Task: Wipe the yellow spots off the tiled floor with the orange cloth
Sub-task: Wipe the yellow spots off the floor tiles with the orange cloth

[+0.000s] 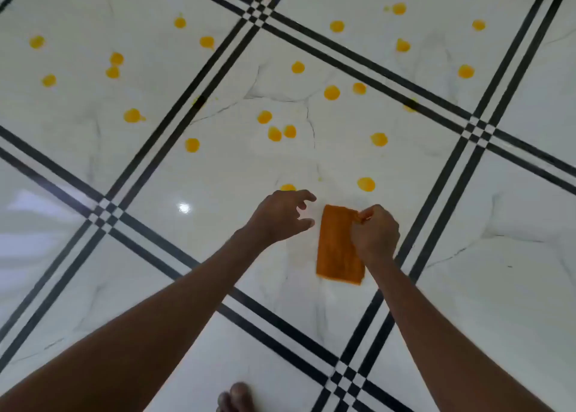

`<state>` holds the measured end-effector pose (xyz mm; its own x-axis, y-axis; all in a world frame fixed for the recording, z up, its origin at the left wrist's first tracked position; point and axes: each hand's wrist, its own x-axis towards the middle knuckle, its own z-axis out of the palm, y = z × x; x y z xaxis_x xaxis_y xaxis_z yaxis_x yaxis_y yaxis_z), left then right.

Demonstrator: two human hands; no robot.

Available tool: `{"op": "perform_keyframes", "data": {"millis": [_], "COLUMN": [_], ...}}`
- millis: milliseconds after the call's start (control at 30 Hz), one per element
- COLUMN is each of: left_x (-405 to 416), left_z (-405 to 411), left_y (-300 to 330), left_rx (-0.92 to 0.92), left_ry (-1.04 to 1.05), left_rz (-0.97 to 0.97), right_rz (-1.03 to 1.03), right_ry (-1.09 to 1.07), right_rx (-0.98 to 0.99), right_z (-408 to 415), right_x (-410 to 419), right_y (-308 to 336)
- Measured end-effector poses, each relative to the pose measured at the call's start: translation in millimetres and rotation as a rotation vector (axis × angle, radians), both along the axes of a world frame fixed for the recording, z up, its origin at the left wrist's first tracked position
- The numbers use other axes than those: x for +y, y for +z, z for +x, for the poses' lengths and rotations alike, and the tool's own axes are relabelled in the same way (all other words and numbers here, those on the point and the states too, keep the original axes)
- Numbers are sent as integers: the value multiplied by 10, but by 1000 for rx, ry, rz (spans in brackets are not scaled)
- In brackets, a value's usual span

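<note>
The folded rectangular orange cloth (338, 246) lies flat on the glossy white marble-look tiled floor (218, 256) with black double grout stripes, its long axis running from the person toward the far side, tilted slightly. Beyond the cloth, round yellow spots (366, 184) are scattered across the tiles, the nearest two just past its far edge, one partly hidden behind the left hand; bare toes (237, 397) show on the near side of the cloth. The right hand (375, 234) is closed, pinching the cloth's far right corner, while the left hand (280, 217) hovers just left of the cloth, fingers curled and half open, holding nothing.
</note>
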<state>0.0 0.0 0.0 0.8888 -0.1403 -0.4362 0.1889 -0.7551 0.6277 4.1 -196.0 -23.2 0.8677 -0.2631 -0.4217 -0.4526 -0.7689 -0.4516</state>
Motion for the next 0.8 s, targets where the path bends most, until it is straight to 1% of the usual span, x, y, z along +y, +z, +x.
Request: {"op": "perform_keyframes", "data": {"millis": [67,133,233,300,333,367,433,500,600,667,733,767,800], "left_x": [-24,-76,-155,-152,-119,-79,30,123,191,180,129,110,106], "left_z": [96,201,359,436,477,501,512,495,397,303,177,102,24], "left_y": [-92,-119,-82,-16,29,71,235,437,741,821,760,676,573], "left_rx": [-9,10,77,107,103,96,59,-33,-289,-442,-534,-546,-512], "left_ry": [-50,-106,-200,-283,-309,-320,-294,-212,-63,7,-26,-95,-186], "left_rz": [-20,-54,-151,-136,-113,-92,-67,-94,-116,-51,67,132,197], "right_rz": [29,121,402,607,655,656,576,473,372,287,173,101,23], "right_ry": [-7,18,116,165,198,233,318,397,452,473,531,568,612], "right_rx": [-25,49,188,254,267,274,242,177,-7,-123,-135,-82,9], "right_z": [-1,8,84,180,251,324,476,610,676,620,512,450,388], "right_x": [-50,-95,-166,-204,-219,-232,-228,-193,-145,-108,-78,-55,-25], "right_y": [-13,75,335,576,687,790,995,1170,1418,1502,1447,1369,1261]}}
